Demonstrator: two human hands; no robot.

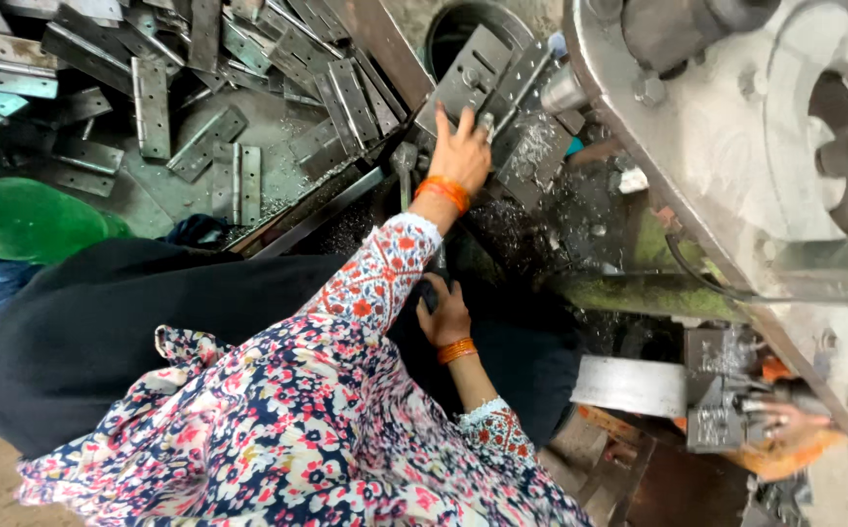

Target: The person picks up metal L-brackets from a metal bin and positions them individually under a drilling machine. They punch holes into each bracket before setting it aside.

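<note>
One grey hinge plate [471, 70] lies tilted on the bed of the machine, just below a dark round opening [468, 27], with a second plate [520, 78] touching its right edge. The person's left hand [461, 151] rests flat on the plate's lower end with the fingers spread and not curled round anything, an orange bangle [444, 190] at the wrist. By the look of it, the plate is being steadied or slid into position rather than carried. Lifting it would call for the fingers to hook under an edge, and care is needed with the metal shavings [531, 146] scattered just beside the hand.

Lower down, the right hand [444, 317] sits against something dark in the shadow. I cannot tell whether it grips that thing or only leans on it, because the fingertips are hidden.

Further out on the left, a heap of loose hinges [200, 117] covers a metal tray, and a green plastic bottle [29, 220] lies near its front edge. On the right looms the large pale machine frame [736, 127]. Near its base another person's hand [785, 425] holds a small metal block.
</note>
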